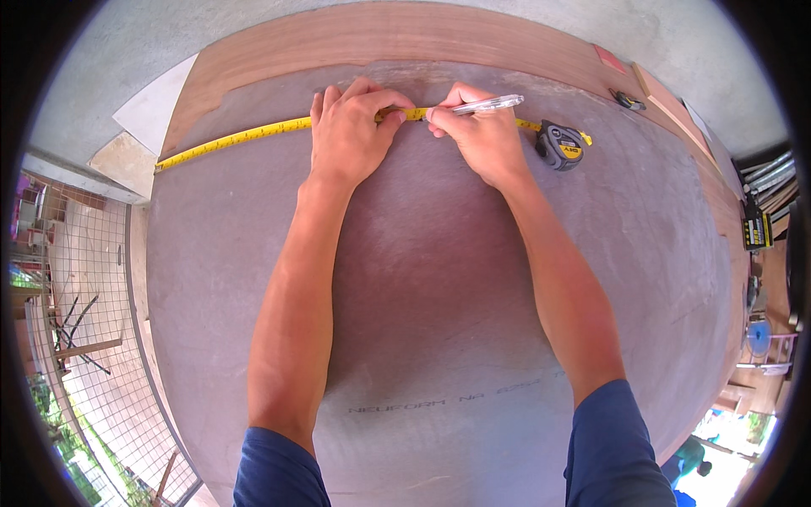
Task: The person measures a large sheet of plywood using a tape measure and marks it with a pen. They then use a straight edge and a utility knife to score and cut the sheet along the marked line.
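A grey board with faint printing lies beneath both arms. A yellow tape blade stretches across its upper part from the left edge to a grey-and-yellow case right of my hands. My left hand has its thumb and index finger closed on the blade, the other fingers bent on the board beside it. My right hand grips a silver pen at a slant, its fingers at the blade just right of my left hand; the pen's tip is hidden by them.
A plywood sheet borders the board's far side, with a second tape measure on it. A wire mesh grid is at left. Metal lengths and clutter lie at right. A person is partly visible at lower right.
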Motion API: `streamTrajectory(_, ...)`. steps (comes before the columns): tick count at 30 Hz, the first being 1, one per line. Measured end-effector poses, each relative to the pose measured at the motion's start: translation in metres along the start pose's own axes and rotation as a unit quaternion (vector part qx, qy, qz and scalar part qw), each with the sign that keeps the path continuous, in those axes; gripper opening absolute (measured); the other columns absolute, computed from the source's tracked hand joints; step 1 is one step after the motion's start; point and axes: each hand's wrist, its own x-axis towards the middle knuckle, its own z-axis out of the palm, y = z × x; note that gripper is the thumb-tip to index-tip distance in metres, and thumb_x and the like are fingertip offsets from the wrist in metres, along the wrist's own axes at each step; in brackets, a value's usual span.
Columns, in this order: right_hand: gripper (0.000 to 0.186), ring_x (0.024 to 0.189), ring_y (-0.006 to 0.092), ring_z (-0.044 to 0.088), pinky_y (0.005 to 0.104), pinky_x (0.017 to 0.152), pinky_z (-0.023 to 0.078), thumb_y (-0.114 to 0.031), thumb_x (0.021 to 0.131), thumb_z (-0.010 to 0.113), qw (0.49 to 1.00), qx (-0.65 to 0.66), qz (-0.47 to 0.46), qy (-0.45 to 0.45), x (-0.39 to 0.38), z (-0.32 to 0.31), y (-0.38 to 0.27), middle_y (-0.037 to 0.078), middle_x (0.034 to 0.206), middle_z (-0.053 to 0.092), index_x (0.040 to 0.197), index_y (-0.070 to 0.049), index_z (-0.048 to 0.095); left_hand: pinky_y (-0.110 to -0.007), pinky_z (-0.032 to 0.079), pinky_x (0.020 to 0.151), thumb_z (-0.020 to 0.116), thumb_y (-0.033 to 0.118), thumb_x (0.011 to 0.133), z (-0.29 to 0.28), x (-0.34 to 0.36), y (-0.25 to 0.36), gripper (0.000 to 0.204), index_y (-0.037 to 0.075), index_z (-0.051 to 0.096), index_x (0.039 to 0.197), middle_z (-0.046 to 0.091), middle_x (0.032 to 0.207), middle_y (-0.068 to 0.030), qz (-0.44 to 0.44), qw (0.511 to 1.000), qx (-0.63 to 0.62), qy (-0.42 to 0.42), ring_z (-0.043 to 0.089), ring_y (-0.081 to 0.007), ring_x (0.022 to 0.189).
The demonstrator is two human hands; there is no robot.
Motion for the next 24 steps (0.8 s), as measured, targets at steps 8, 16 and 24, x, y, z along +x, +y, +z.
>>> streamTrajectory(8,0.018,0.077,0.0076,0.066,0.0261,0.070,0.051,-0.011,0.096,0.075,0.999,-0.036,0.014,-0.018,-0.0003,-0.0038,-0.0006,0.005,0.080,0.075,0.083,-0.002,0.067,-0.046,0.040,0.112,0.077,0.024,0.097,-0.0002,-0.0001,0.0005,0.014,0.027,0.085,0.109,0.072,0.116,0.0040,0.001,1.000,0.007,0.002,0.060,-0.0277,0.106)
streamTrajectory(16,0.018,0.078,0.0081,0.067,0.0259,0.072,0.052,-0.011,0.096,0.075,1.000,-0.005,0.015,-0.013,0.0018,-0.0015,0.0048,0.005,0.081,0.075,0.083,-0.002,0.067,-0.045,0.040,0.113,0.077,0.024,0.098,-0.0012,-0.0001,0.0011,0.015,0.027,0.085,0.109,0.072,0.117,0.0038,-0.007,1.000,0.001,-0.006,0.059,-0.0276,0.109)
streamTrajectory(24,0.018,0.075,0.0066,0.063,0.0264,0.067,0.046,-0.012,0.096,0.075,1.000,-0.017,0.011,-0.019,0.0002,-0.0026,0.0002,0.003,0.078,0.074,0.082,-0.003,0.068,-0.046,0.040,0.113,0.077,0.024,0.098,-0.0024,0.0007,0.0017,0.015,0.027,0.085,0.109,0.073,0.118,0.0034,-0.010,1.000,0.001,-0.012,0.060,-0.0280,0.109)
